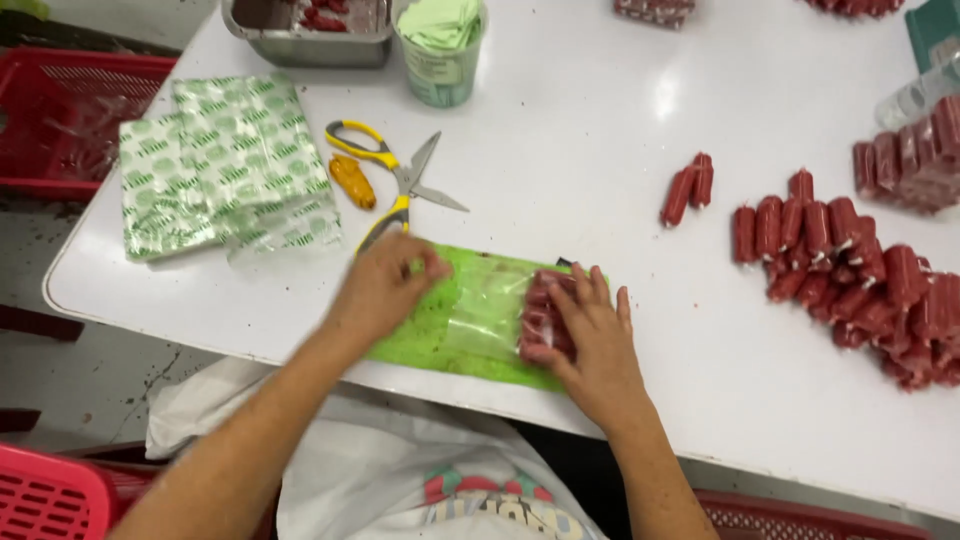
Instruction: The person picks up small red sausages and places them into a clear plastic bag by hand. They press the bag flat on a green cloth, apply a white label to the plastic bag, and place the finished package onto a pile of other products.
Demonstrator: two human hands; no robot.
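A green plastic bag (470, 320) lies flat near the front edge of the white table (600, 120). My left hand (385, 285) pinches the bag's left end, fingers closed on the plastic. My right hand (590, 335) lies over several red sausages (540, 315) at the bag's right end, pressing on them. Whether the sausages are fully inside the bag is hard to tell.
A heap of red sausages (860, 285) fills the right side, with two loose ones (688, 188) nearer the middle. Yellow-handled scissors (395, 175) and a stack of green printed bags (225, 165) lie at the left. A metal tray (305, 30) and a green tub (440, 50) stand at the back. Red crates (70, 110) sit beside the table.
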